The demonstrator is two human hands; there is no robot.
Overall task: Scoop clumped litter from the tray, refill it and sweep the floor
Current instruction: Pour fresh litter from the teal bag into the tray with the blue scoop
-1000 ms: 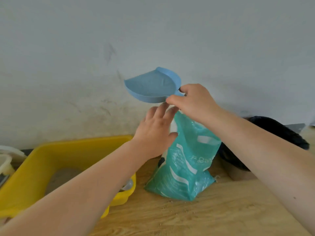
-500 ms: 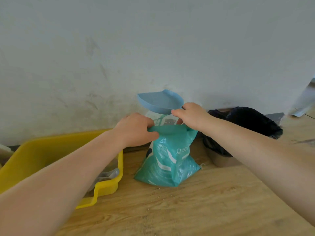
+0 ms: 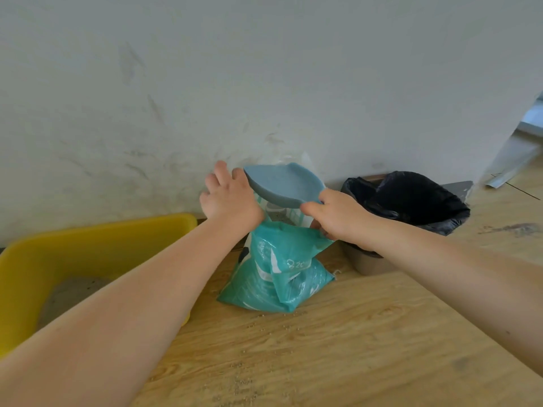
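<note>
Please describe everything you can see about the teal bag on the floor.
The teal bag is a soft, crinkled plastic sack with white markings, printed text too blurred to read. It stands upright on the wooden floor beside the wall, between the yellow tray and the black-lined bin. Its top is open. The left hand is at its mouth, and the right hand holds a blue scoop above it. Small granules lie scattered in front.

Head camera (one view only) looks forward and down, close over the floor [image 3: 352,333].
</note>
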